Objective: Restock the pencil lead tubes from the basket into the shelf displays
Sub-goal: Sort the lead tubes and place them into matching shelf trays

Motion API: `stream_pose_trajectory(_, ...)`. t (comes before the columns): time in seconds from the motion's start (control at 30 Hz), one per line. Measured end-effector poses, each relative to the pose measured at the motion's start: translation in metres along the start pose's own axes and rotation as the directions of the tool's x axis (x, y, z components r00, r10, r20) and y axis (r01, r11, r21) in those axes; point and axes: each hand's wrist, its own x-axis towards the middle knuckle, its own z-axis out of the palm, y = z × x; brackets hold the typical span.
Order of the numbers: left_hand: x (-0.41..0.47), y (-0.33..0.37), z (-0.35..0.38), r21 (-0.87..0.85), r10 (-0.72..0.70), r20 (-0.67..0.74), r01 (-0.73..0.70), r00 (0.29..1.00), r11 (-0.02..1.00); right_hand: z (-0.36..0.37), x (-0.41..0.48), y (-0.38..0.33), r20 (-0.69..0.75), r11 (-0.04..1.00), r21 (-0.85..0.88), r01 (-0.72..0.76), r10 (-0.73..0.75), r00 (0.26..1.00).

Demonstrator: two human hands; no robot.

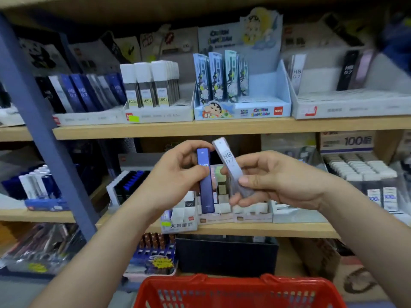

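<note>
Basket [222,280] sits below both grips, contents hidden. My left grip [178,174] pinches a blue tube [205,181] upright. My right grip [278,178] is curled round a grey tube [231,165], tilted, tops close together. Neither is shelved yet. Blue display [89,118] is up-left of the left grip; grey display [347,110], looking sparse, is up-right of the right. Placing both is left; I can't tell how much stock remains.
</note>
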Motion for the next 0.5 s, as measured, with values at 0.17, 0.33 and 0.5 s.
stream_pose_trajectory(0.17,0.012,0.020,0.016,-0.155,0.061,-0.104,-0.076,0.993,0.985,0.015,-0.005,-0.027,-0.277,0.983,0.024,0.179,-0.166,0.947)
stream_pose_trajectory(0.33,0.026,0.047,0.033,-0.182,0.123,-0.205,-0.162,0.971,0.970,0.023,-0.021,-0.043,-0.228,0.972,0.181,0.149,-0.106,0.968)
stream_pose_trajectory(0.5,0.050,0.079,0.057,-0.039,0.246,-0.194,-0.258,0.950,0.965,-0.003,-0.051,-0.067,-0.419,0.967,-0.036,0.254,-0.245,0.874)
